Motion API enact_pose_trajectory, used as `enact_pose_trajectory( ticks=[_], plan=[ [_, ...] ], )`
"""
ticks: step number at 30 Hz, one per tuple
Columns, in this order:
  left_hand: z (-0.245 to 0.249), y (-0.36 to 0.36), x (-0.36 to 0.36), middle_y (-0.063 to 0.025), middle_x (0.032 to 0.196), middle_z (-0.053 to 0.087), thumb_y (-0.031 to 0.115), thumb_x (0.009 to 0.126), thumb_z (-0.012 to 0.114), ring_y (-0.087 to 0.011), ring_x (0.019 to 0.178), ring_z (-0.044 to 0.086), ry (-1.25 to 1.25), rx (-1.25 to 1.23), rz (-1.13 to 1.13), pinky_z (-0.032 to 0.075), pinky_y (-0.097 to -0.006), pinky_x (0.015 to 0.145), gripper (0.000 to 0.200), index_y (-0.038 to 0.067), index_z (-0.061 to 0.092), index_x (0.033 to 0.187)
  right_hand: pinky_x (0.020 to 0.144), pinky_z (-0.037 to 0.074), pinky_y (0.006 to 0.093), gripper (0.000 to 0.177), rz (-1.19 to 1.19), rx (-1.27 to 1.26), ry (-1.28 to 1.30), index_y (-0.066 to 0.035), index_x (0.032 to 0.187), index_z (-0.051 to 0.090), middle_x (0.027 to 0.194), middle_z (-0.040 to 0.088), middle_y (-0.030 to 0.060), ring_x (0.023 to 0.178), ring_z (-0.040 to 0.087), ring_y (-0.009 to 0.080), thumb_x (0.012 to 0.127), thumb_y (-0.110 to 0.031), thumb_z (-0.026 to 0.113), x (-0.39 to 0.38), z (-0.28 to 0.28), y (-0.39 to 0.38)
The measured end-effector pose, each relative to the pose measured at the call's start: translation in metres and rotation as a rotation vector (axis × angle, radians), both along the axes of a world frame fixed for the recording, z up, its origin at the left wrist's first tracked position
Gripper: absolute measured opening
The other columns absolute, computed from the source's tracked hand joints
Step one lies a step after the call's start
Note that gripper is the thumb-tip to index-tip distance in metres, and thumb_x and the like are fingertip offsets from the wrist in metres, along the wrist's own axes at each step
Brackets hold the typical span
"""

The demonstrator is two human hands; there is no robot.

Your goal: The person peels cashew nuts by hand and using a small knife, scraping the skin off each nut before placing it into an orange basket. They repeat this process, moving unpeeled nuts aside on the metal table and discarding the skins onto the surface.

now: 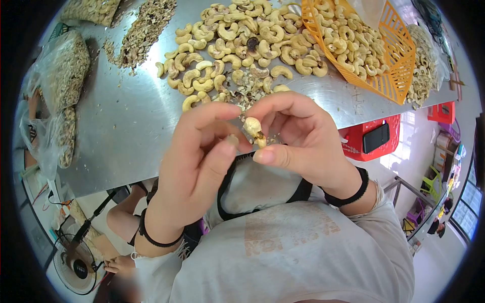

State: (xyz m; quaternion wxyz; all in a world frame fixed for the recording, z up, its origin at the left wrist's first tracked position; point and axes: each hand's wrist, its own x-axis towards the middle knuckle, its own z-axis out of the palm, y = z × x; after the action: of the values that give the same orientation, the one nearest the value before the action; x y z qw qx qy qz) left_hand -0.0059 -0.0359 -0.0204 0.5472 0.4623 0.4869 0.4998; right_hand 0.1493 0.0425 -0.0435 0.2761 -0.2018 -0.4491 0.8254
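Pinched between the thumb and fingers of my right hand (298, 136) is a cashew nut (252, 127) with a dark brown spot on its lower part. My left hand (202, 151) is just left of the nut, index finger and thumb apart, its other fingers curled behind. Both hands are over the near edge of the metal table (126, 131). Beyond them, a pile of whole cashews (232, 35) spreads across the tabletop. Small broken cashew bits (247, 88) lie between that pile and my fingertips.
An orange plastic basket (401, 55) of cashews tilts at the right. Bags of nut pieces (70, 70) stand at the left, near a heap of brown fragments (144, 33). A phone (376, 138) lies on a red stool (353, 144). A fan (76, 265) and another person's hand (118, 263) are lower left.
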Motion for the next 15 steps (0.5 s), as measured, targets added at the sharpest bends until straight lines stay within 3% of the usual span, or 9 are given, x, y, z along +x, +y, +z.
enact_pose_trajectory(
  ticks=[2, 6, 13, 15],
  plan=[
    [0.002, 0.000, 0.002, -0.0094, 0.093, 0.049, -0.002, 0.081, 0.041, -0.0126, 0.079, 0.052, 0.056, 0.022, -0.019, 0.041, -0.0230, 0.071, 0.033, 0.000, 0.033, 0.113, 0.073, 0.040, 0.0228, 0.034, -0.058, 0.140, -0.035, -0.001, 0.098, 0.049, 0.091, 0.051, 0.0018, 0.077, 0.048, 0.0090, 0.068, -0.003, 0.065, 0.000, 0.000, 0.000],
    [0.004, -0.003, 0.003, -0.0118, 0.098, 0.050, -0.002, 0.080, 0.043, -0.0137, 0.081, 0.053, 0.220, 0.015, -0.059, 0.041, -0.0230, 0.071, 0.040, -0.001, 0.031, 0.118, 0.073, 0.040, 0.0229, 0.035, -0.090, 0.080, -0.016, -0.001, 0.097, 0.049, 0.091, 0.051, 0.0023, 0.077, 0.048, 0.0092, 0.067, -0.002, 0.066, 0.000, 0.000, -0.001],
    [0.011, -0.002, 0.003, -0.0132, 0.099, 0.051, -0.003, 0.078, 0.044, -0.0140, 0.081, 0.053, 0.106, -0.045, -0.092, 0.041, -0.0229, 0.071, 0.043, -0.002, 0.030, 0.119, 0.073, 0.040, 0.0234, 0.035, -0.085, 0.169, -0.008, -0.001, 0.095, 0.050, 0.091, 0.052, 0.0033, 0.079, 0.049, 0.0098, 0.065, -0.001, 0.067, 0.003, 0.002, -0.002],
    [0.013, -0.002, 0.003, -0.0070, 0.079, 0.056, 0.007, 0.080, 0.046, -0.0035, 0.056, 0.042, 0.020, -0.136, -0.086, 0.031, -0.0144, 0.051, 0.047, -0.002, 0.024, 0.121, 0.073, 0.040, 0.0234, 0.034, -0.080, 0.204, -0.005, -0.001, 0.094, 0.050, 0.091, 0.052, 0.0036, 0.078, 0.049, 0.0099, 0.064, -0.001, 0.067, 0.003, 0.003, -0.002]
  ],
)
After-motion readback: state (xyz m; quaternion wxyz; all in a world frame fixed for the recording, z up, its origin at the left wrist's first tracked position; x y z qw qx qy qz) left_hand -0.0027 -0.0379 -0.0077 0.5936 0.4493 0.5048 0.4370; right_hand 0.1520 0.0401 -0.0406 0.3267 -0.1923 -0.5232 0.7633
